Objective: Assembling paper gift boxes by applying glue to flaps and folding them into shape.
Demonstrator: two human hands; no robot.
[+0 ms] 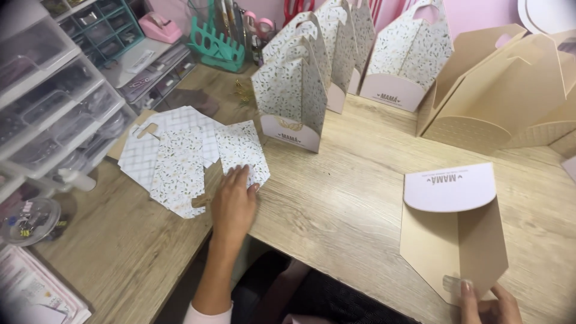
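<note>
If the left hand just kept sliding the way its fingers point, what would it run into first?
The left hand already rests on the flat stack of floral card cut-outs. Past them, probably the clear plastic drawer unit, though depth is hard to judge.

There is a single view, from a camera worn on the person's head. It looks steeply down and forward over a pale wood-grain desk (336,204), close enough that both forearms enter from the bottom edge — the left hand (233,201) near the middle-left, the right hand (489,306) cut by the lower right corner. The far end of the desk, with upright floral paper gift bags (294,96), runs along the top. Clear plastic drawer units (54,102) fill the left edge. The corners darken and bend — a wide lens.
</note>
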